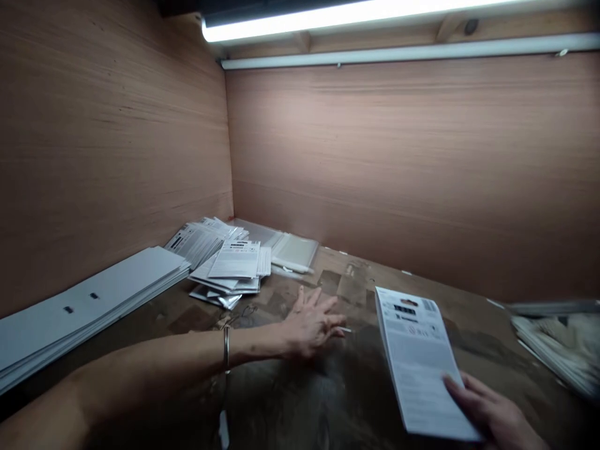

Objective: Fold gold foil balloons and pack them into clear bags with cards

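My right hand (490, 406) grips a white printed card package (417, 369) by its lower right edge, with the thumb across its front. The package has a hang hole near the top and lines of small print; it is held tilted above the table. Out over the brown table (360, 369), my left hand (312, 322) has its fingers spread, palm down. Beside its fingertips shows a small white sliver (345, 329); whether the hand touches it I cannot tell. Behind that hand lies a loose pile of similar printed card packages (234, 259).
At the left lies a stack of long white cardboard sheets (94, 300) with small dark slots. Clear plastic sleeves (295, 250) rest by the back wooden wall (398, 169). A blurred container of pale items (562, 344) stands at the right. A lit tube lamp (328, 19) hangs overhead.
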A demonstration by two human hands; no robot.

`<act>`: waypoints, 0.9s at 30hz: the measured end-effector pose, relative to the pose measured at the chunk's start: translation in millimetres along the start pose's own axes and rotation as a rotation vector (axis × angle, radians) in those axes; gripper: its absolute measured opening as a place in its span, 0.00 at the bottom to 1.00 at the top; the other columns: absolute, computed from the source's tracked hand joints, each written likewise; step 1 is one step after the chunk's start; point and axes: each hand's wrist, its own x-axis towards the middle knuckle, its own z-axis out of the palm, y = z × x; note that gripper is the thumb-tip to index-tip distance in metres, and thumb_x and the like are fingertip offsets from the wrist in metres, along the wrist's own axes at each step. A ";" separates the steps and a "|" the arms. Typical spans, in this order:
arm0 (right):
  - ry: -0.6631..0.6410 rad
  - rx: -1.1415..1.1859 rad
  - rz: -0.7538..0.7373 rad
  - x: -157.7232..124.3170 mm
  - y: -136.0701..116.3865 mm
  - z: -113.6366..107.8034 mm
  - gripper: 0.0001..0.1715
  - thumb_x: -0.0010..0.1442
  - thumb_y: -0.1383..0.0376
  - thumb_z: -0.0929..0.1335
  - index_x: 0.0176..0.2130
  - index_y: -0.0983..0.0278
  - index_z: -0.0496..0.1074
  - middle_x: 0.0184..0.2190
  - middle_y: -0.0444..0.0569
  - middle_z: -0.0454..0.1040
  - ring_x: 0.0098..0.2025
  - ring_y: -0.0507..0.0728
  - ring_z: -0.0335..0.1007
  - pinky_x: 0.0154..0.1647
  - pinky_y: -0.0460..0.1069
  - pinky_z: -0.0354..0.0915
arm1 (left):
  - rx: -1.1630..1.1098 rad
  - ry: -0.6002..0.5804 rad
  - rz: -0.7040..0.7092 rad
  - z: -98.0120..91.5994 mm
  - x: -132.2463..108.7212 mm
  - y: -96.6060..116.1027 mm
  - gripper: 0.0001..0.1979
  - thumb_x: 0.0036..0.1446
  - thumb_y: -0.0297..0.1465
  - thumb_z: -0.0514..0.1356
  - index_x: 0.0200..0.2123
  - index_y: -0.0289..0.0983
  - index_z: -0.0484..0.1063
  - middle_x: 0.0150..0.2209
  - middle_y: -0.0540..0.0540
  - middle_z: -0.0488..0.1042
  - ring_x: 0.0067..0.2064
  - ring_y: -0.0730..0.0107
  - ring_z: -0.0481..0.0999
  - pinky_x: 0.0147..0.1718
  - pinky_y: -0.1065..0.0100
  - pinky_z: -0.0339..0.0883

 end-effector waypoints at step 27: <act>0.201 -0.688 -0.059 6.4 17.3 21.2 0.12 0.38 0.63 0.67 0.12 0.66 0.62 0.08 0.41 0.60 0.12 0.47 0.53 0.13 0.43 0.46 | 0.000 0.069 -0.538 27.1 -63.8 27.0 0.36 0.38 0.50 0.54 0.45 0.29 0.61 0.53 0.32 0.50 0.54 0.46 0.45 0.46 0.49 0.43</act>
